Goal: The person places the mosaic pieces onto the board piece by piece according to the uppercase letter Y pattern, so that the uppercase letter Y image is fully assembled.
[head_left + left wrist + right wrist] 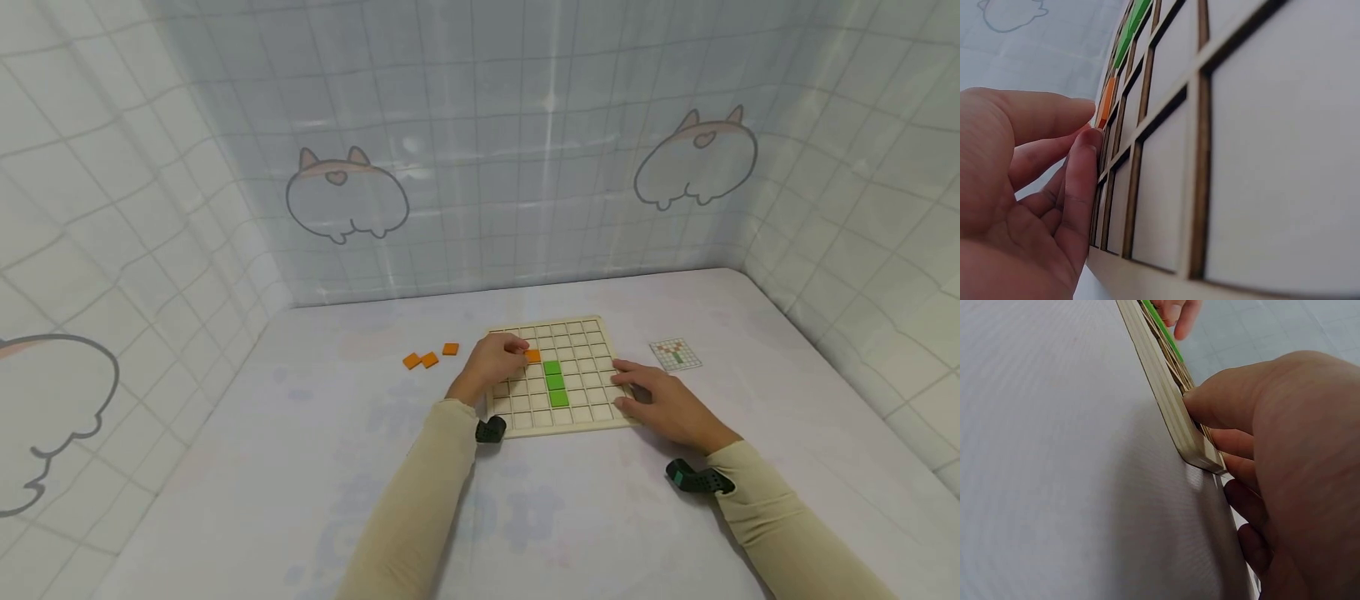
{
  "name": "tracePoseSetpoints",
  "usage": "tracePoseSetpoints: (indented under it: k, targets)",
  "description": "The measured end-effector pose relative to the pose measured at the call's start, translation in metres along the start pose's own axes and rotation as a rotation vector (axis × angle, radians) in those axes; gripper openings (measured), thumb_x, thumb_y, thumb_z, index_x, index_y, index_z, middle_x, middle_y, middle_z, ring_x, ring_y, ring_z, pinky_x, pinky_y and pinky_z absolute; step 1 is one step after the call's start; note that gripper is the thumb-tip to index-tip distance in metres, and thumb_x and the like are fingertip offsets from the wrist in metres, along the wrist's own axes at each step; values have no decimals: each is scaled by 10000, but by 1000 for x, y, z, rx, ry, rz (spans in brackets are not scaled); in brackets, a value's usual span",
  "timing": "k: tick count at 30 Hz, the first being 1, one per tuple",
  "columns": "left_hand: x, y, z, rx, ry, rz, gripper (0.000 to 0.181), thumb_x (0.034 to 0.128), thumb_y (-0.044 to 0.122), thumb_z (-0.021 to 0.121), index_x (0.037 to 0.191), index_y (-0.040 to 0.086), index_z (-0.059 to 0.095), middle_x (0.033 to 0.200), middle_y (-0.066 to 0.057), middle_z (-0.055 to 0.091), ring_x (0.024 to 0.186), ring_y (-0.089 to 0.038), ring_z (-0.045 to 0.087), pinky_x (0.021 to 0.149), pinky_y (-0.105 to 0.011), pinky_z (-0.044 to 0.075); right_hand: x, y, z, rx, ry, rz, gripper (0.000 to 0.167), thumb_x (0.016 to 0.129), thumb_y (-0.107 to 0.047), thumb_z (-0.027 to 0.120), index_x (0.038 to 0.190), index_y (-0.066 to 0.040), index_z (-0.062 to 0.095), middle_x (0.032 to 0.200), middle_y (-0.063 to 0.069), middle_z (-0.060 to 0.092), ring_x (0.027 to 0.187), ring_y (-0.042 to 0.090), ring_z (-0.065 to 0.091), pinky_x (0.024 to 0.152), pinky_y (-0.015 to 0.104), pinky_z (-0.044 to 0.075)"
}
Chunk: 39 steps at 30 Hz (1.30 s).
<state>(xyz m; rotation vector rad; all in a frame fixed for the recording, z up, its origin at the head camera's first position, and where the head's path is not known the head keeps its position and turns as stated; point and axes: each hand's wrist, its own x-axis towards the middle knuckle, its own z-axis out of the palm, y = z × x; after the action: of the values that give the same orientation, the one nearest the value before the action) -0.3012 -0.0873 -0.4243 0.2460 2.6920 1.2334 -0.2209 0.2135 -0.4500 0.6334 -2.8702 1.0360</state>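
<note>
A wooden grid board lies on the table, with green square tiles in a column on it. My left hand reaches over the board's left side. Its thumb and fingertips pinch the edge of an orange square tile at a cell up and left of the green column. The left wrist view shows this orange tile at the fingertips, standing slightly above the grid. My right hand rests on the board's right edge. In the right wrist view the thumb touches the board near its corner.
Several loose orange tiles lie on the table left of the board. A small pattern card with an orange and green design on a grid lies to the right. Fabric-covered walls stand behind and at both sides.
</note>
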Motion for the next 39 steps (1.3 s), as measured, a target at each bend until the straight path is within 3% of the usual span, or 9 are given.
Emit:
tracePoseSetpoints:
  k: [9, 14, 17, 26, 31, 39]
  targets:
    - [-7, -4, -4, -147, -14, -3, 303, 972, 237, 655, 1256, 141, 697, 1224, 19, 638, 1119, -183, 575, 965, -395, 475, 0, -1, 0, 0, -1, 0, 420, 976, -269, 671, 1332, -48, 629, 1535, 118, 438, 1420, 374, 359, 1117, 566, 294]
    - [-14, -4, -12, -411, -39, -49, 359, 981, 249, 650, 1308, 102, 657, 1258, -24, 628, 1104, -214, 607, 987, -392, 479, 1, 0, 2, 0, -4, 4, 429, 982, -270, 664, 1352, -59, 617, 1547, 106, 424, 1430, 364, 348, 1125, 559, 290]
    - [-19, -8, -17, -556, -21, -61, 404, 988, 243, 661, 1344, 56, 623, 1285, -87, 620, 1081, -219, 627, 973, -356, 499, 0, 1, 2, -6, -5, 11, 433, 980, -269, 666, 1352, -53, 616, 1544, 110, 428, 1428, 368, 349, 1125, 562, 289]
    - [-37, -31, -36, -720, 186, -98, 389, 990, 191, 640, 1329, 1, 616, 1238, -150, 626, 1065, -235, 639, 963, -373, 505, -1, 1, -1, -13, -4, 21, 419, 972, -250, 673, 1338, -51, 627, 1540, 116, 432, 1426, 372, 351, 1126, 568, 284]
    - [-40, -45, -51, -730, 317, -138, 373, 983, 153, 643, 1313, -19, 617, 1206, -138, 638, 1008, -214, 647, 919, -346, 521, -2, 2, -1, -3, -5, 24, 418, 976, -258, 668, 1340, -57, 626, 1545, 109, 426, 1430, 370, 344, 1126, 569, 283]
    - [-50, -74, -78, -812, 442, -205, 371, 1007, 168, 611, 1330, -14, 599, 1146, -117, 633, 1045, -266, 635, 905, -301, 517, -5, 4, -2, 2, -2, 6, 440, 987, -287, 657, 1358, -54, 613, 1546, 113, 422, 1424, 384, 346, 1114, 577, 293]
